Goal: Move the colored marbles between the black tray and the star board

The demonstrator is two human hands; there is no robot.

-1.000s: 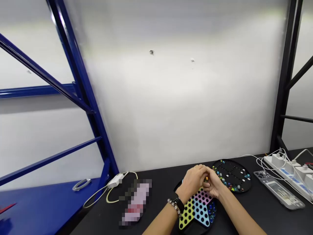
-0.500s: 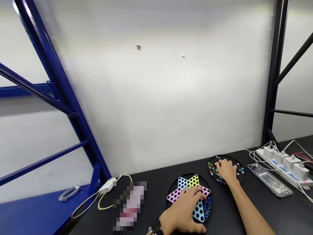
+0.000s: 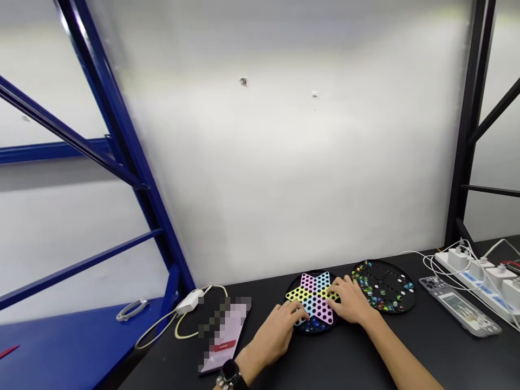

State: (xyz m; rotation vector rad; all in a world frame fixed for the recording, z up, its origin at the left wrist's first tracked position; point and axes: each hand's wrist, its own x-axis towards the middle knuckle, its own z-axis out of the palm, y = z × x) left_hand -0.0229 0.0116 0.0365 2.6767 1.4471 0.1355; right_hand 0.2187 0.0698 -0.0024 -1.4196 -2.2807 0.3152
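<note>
Hands first: we have both of them on the star board (image 3: 312,297), a round black tray with a star of pink, blue and yellow perforated triangles, lying on the black tabletop (image 3: 349,357) near the wall. Our left hand (image 3: 280,329) rests at the board's near left edge, fingers spread and laid flat, gripping nothing that we can make out. Our right hand (image 3: 349,303) sits on the board's right side, fingers loosely curved over the coloured points; whether a marble is pinched beneath them we cannot tell. A few dark blue marbles (image 3: 312,325) lie in the board's near rim, between our two hands.

Just right of the board, nearly touching it, stands a second round black tray (image 3: 385,292) with loose coloured marbles gathered mostly along its left and near rim. Further right lie a phone (image 3: 461,311) and a white power strip (image 3: 483,273) with plugs and white cables. To the left we see another phone (image 3: 225,336), partly blurred, a white charger (image 3: 189,300) with a looped cable, and a blue shelf frame (image 3: 122,151).
</note>
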